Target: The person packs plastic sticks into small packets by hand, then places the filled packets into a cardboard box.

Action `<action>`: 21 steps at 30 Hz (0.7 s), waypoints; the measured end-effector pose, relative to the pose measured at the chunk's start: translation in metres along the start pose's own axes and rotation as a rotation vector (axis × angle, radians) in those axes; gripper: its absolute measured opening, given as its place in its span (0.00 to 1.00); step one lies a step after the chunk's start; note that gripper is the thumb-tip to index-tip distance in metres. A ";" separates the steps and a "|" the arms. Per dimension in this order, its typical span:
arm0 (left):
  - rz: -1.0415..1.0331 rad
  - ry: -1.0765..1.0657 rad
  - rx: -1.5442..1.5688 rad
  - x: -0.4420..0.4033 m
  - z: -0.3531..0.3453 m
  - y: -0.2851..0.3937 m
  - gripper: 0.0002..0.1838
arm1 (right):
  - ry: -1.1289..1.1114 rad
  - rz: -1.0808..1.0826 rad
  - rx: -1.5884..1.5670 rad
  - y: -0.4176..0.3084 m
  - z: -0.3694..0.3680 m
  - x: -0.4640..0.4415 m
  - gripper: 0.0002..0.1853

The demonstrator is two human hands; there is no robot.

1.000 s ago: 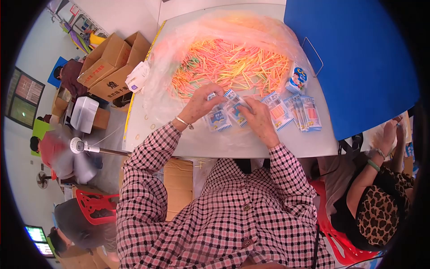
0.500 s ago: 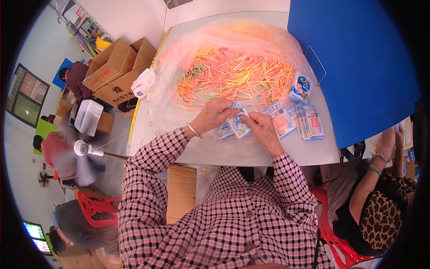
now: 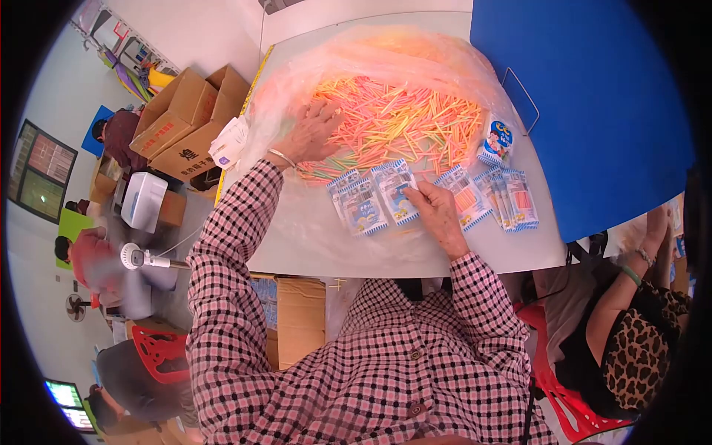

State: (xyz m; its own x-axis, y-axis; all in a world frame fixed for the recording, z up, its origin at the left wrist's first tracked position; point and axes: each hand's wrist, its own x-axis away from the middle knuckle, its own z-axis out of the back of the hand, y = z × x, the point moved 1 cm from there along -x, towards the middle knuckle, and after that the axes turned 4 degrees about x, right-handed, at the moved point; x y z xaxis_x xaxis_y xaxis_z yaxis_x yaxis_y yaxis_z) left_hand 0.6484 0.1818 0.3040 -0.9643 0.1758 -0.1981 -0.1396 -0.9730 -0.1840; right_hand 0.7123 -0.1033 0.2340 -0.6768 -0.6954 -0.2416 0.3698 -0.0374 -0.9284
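My left hand [image 3: 313, 133] is over the left side of the heap of thin pink, yellow and green sticks [image 3: 404, 119], fingers spread and nothing visible in them. The sticks lie in a large clear plastic bag [image 3: 278, 93] that is opened out on the table. Between its thumb and fingers, my right hand [image 3: 439, 211] pinches a small blue-and-white packet [image 3: 393, 185] by its right edge. Left of it, more flat packets [image 3: 363, 209] overlap on the table. To the right of my right hand lie packets with pink sticks showing inside [image 3: 465, 200].
A blue-and-white printed cup-shaped container [image 3: 498, 141] stands near a blue panel [image 3: 586, 111] on the right. Cardboard boxes [image 3: 178, 119] and a small fan [image 3: 133, 256] are to the left. A co-worker's arm [image 3: 619, 293] is at the right edge.
My left hand has let go of the packet and moved up and left to the sticks, its fingers spreading. My right hand still holds the packet, which now lies flatter in view.
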 end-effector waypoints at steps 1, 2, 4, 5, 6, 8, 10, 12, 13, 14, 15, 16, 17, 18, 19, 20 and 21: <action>-0.004 0.001 0.003 -0.004 -0.001 0.003 0.31 | -0.004 -0.023 0.027 0.002 0.000 0.000 0.14; 0.052 -0.018 0.089 -0.009 -0.002 0.007 0.33 | -0.009 -0.044 0.053 0.004 0.001 -0.001 0.16; 0.168 -0.061 0.262 -0.015 -0.006 0.014 0.37 | 0.077 -0.033 0.027 0.006 0.003 -0.002 0.15; 0.168 -0.063 0.265 -0.018 -0.009 0.018 0.37 | 0.162 -0.018 0.000 0.005 0.005 -0.002 0.14; 0.170 -0.090 0.202 -0.021 -0.012 0.021 0.38 | 0.246 -0.004 -0.027 0.005 0.006 -0.001 0.13; 0.170 -0.139 0.076 -0.028 -0.016 0.025 0.40 | 0.307 -0.014 -0.100 0.005 0.007 0.000 0.11; 0.142 -0.130 0.065 -0.030 -0.021 0.031 0.40 | 0.431 -0.030 -0.246 0.001 0.011 0.001 0.11; 0.098 -0.114 0.035 -0.029 -0.025 0.036 0.39 | 0.425 -0.031 -0.237 0.006 0.012 0.001 0.11; 0.097 -0.116 0.034 -0.031 -0.026 0.035 0.39 | 0.413 -0.028 -0.227 0.010 0.012 0.001 0.11; 0.084 -0.117 0.006 -0.034 -0.025 0.032 0.38 | 0.401 -0.024 -0.218 0.011 0.012 0.001 0.11; 0.071 -0.117 -0.021 -0.038 -0.023 0.029 0.36 | 0.402 -0.024 -0.219 0.012 0.011 0.000 0.11; 0.057 -0.117 -0.047 -0.040 -0.023 0.028 0.34 | 0.406 -0.032 -0.231 0.013 0.010 0.000 0.11; 0.056 -0.116 -0.048 -0.041 -0.023 0.027 0.34 | 0.411 -0.041 -0.244 0.014 0.010 -0.001 0.11; 0.049 -0.139 -0.063 -0.043 -0.023 0.027 0.32 | 0.417 -0.050 -0.256 0.015 0.010 -0.001 0.11; 0.040 -0.162 -0.078 -0.046 -0.022 0.028 0.30 | 0.422 -0.050 -0.255 0.014 0.010 -0.001 0.11; 0.031 -0.186 -0.092 -0.049 -0.022 0.029 0.28 | 0.419 -0.057 -0.245 0.012 0.011 -0.001 0.11; 0.028 -0.186 -0.091 -0.051 -0.024 0.030 0.28 | 0.414 -0.065 -0.235 0.010 0.012 0.000 0.11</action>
State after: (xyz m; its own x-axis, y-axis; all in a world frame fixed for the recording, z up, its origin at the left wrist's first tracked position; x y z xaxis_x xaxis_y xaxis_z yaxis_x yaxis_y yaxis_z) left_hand 0.6987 0.1476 0.2855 -0.9937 0.1097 -0.0244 -0.0991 -0.9581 -0.2687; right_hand 0.7233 -0.1122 0.2283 -0.9078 -0.3512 -0.2291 0.1969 0.1253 -0.9724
